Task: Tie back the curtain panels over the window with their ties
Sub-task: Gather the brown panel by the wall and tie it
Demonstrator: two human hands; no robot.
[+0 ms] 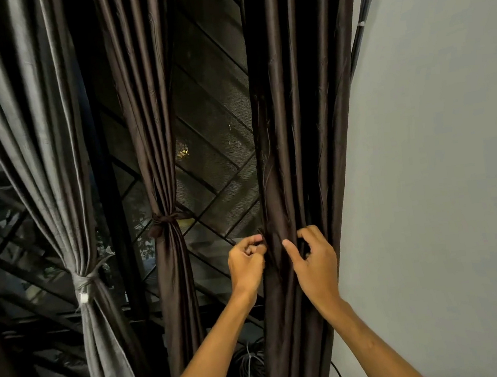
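A dark brown curtain panel (300, 139) hangs on the right, next to the wall. My left hand (246, 263) pinches a bit of dark fabric at the panel's left edge; whether it is the tie I cannot tell. My right hand (314, 258) grips the panel's folds from the front, fingers curled into the cloth. The middle brown panel (150, 122) is gathered by a knotted brown tie (164, 221). The grey panel (39, 134) on the left is bound by a grey tie (86, 281).
Behind the curtains is a window with a dark diagonal metal grille (213, 108). A pale wall (440, 166) stands on the right. A coil of cables (252, 370) lies low between the brown panels. Thin cables (359, 30) run along the wall's edge.
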